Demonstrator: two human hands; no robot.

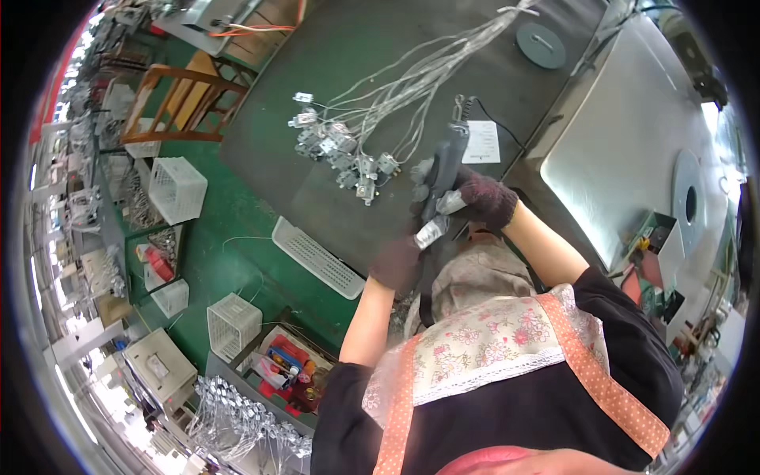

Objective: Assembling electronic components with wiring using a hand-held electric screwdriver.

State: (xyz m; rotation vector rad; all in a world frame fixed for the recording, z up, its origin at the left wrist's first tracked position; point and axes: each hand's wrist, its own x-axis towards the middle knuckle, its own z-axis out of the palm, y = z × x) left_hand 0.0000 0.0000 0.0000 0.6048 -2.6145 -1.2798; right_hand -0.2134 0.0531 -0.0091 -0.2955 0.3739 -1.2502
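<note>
The right grip (484, 198), in a dark glove, is closed around a dark handheld tool (450, 158), its palm on the right side of the shaft and what look like pale fingertips showing on the left; the tool slants up and away from this grip, a metal loop (458, 105) at its far end and its near end pointing back toward the left grip (398, 260); the left grip, also gloved in dark cloth, is just beside that near end, nearer the body and to the left of the right grip; it is blurred, and I cannot tell whether it is closed or whether it touches the tool; a silvery patch (431, 232) shows at its fingers, either a wrapping or a small piece; a coiled cord (483, 115) and a white printed sheet (481, 142) lie just ahead of the right grip; ahead and to the left of both grips, on the dark tabletop (340, 55), sits a cluster of silvery connectors (336, 142), apart from the tool, their pale wires (427, 75) running forward and to the right in a bundle; a grey disc (541, 46) lies well ahead of the right grip; a broad metal sheet (633, 119) stretches to its right; a white slotted tray (317, 257) lies to the left of the left grip, along the tabletop's edge.
</note>
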